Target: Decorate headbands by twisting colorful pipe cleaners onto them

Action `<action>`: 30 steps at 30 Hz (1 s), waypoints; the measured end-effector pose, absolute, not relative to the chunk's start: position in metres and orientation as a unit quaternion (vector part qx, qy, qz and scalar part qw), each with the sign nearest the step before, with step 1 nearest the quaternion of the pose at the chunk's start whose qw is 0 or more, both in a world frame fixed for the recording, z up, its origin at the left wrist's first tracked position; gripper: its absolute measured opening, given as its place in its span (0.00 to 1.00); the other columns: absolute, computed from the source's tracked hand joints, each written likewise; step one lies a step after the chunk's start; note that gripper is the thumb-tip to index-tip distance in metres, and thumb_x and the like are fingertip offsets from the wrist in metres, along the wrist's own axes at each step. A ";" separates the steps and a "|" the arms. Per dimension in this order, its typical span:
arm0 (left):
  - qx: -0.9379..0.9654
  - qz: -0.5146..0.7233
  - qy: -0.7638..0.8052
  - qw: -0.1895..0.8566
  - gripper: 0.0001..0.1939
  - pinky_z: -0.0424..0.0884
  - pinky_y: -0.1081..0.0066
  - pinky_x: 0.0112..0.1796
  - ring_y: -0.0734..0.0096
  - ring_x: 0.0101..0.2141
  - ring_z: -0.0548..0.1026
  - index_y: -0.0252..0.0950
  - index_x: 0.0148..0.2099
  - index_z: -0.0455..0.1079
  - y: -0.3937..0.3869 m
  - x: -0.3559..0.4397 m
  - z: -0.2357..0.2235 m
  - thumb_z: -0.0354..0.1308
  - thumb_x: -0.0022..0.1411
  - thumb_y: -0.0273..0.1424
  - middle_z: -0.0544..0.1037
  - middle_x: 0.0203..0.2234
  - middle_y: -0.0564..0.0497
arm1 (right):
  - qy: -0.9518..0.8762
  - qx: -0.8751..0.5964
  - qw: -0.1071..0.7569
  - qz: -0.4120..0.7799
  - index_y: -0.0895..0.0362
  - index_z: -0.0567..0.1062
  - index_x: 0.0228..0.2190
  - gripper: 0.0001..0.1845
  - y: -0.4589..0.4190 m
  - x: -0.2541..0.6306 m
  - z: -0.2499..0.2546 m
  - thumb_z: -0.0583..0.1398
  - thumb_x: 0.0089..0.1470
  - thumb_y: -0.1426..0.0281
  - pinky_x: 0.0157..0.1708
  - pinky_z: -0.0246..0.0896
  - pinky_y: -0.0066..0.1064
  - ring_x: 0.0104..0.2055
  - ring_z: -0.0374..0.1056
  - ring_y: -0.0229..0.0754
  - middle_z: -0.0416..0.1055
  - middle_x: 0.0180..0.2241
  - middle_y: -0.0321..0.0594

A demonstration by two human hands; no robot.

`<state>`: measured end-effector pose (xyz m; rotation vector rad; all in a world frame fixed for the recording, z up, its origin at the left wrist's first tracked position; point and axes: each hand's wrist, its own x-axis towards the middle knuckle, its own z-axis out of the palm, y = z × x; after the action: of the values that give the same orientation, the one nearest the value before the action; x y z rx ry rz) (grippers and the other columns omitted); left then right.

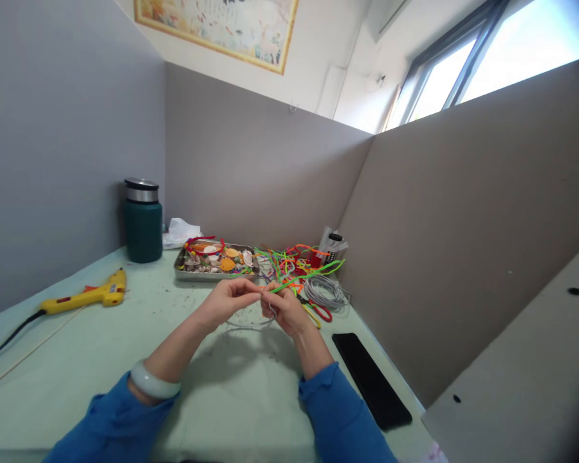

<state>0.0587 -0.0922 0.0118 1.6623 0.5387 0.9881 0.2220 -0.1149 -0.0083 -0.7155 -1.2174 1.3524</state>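
My left hand (229, 299) and my right hand (284, 310) meet above the pale green table (101, 360), fingers pinched together. Between them they hold a green pipe cleaner (296, 281) that slants up to the right, with a small orange piece at the pinch. A thin grey wire (251, 326) loops below the hands. Just behind lies a tangle of coloured pipe cleaners (289, 257). Both arms wear blue sleeves; a pale bangle (152, 382) circles the left wrist.
A metal tray (183, 270) of shells and craft bits sits behind. A yellow glue gun (89, 296) lies left, a dark green flask (143, 222) at the back left. A grey wire coil (324, 290), red-handled scissors (318, 312) and a black phone (370, 379) lie right. Grey partitions enclose the table.
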 end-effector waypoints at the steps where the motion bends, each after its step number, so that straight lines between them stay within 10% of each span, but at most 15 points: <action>1: 0.694 0.423 0.243 0.529 0.11 0.62 0.76 0.27 0.73 0.26 0.70 0.33 0.33 0.73 -0.092 0.059 0.012 0.60 0.51 0.36 0.77 0.25 0.51 | -0.519 -0.299 0.564 0.569 0.57 0.67 0.23 0.12 -0.115 0.222 -0.009 0.65 0.41 0.66 0.17 0.43 0.24 0.16 0.50 0.30 0.58 0.15 0.27; 30: 0.628 0.414 0.329 0.570 0.15 0.42 0.77 0.16 0.86 0.14 0.49 0.31 0.29 0.69 -0.087 0.058 0.009 0.61 0.49 0.41 0.60 0.16 0.60 | -0.549 -0.330 0.639 0.425 0.58 0.69 0.25 0.10 -0.116 0.214 -0.011 0.62 0.46 0.64 0.17 0.49 0.24 0.17 0.54 0.31 0.62 0.16 0.30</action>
<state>0.0579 -0.0873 0.0093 1.4749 0.7730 0.9715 0.2141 -0.1159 -0.0107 -0.7524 -1.2535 0.9709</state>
